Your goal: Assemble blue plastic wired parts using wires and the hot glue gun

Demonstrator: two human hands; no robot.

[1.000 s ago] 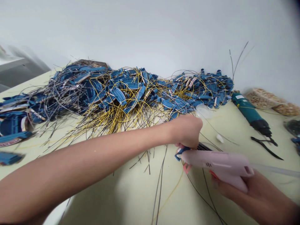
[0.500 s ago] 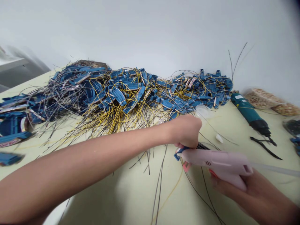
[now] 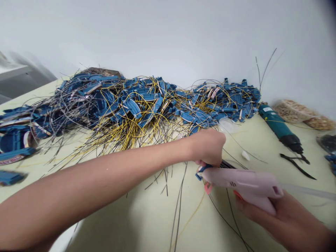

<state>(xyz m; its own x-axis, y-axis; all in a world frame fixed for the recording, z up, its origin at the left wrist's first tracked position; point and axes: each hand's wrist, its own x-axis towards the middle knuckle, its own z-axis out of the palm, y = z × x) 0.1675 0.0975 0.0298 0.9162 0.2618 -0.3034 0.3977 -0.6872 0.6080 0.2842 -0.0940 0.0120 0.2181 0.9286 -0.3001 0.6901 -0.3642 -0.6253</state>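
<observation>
My right hand [image 3: 286,213] is wrapped around the handle of a pale pink hot glue gun [image 3: 241,178], with a clear glue stick [image 3: 307,190] coming out of its back end. My left hand [image 3: 210,145] is closed on a small blue plastic piece [image 3: 202,171], most of which the fist and the gun cover. The gun's nozzle end is right at that piece; whether they touch I cannot tell. Dark wires [image 3: 231,165] run out beside the left fist, and more thin wires [image 3: 180,206] lie on the table below it.
A long heap of blue plastic pieces [image 3: 141,96] with yellow and grey wires lies along the wall. At the right are a teal electric screwdriver [image 3: 279,126], a black strap [image 3: 299,166], bags of small tan parts [image 3: 294,110] and a clear round lid [image 3: 228,125]. Blue parts [image 3: 12,177] lie far left.
Almost nothing differs. The glue gun has tipped or shifted very slightly at the blue piece, while my left arm stays in place.
</observation>
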